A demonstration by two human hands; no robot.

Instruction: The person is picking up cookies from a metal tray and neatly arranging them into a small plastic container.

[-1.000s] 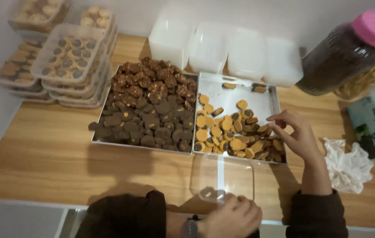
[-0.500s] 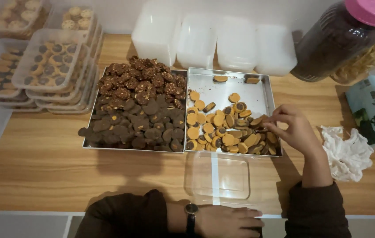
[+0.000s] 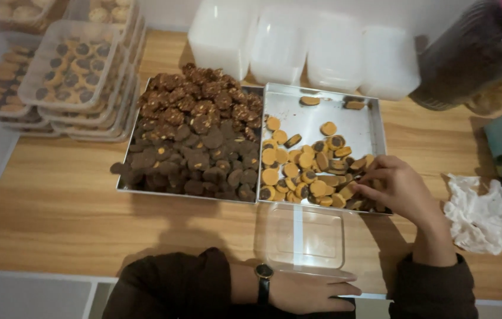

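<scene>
Tabletop: a light wooden tabletop (image 3: 62, 207) lies under both hands and carries everything.
Dark tray: a square metal tray heaped with dark chocolate biscuits (image 3: 195, 139) sits to the left of the right fingers, touching the second tray.
Orange tray: a square metal tray (image 3: 322, 112), half bare, holds round orange-and-chocolate biscuits (image 3: 298, 171) crowded along its near edge, directly under the right fingers.
Clear box: an empty clear plastic rectangular box (image 3: 303, 237) stands just in front of the left fingers, against the orange tray's near rim.
Right hand: the right hand (image 3: 401, 192) rests on the tray's near right corner, fingers (image 3: 369, 177) curled and pinching among the biscuits; whether one is gripped cannot be told.
Left hand: the left hand (image 3: 310, 292) lies flat at the tabletop's edge, fingers stretched out, gripping nothing.
Doing it well: pinch one biscuit lightly by its rim and lift straight up, so neighbours stay put and the coating is not smudged.
</scene>
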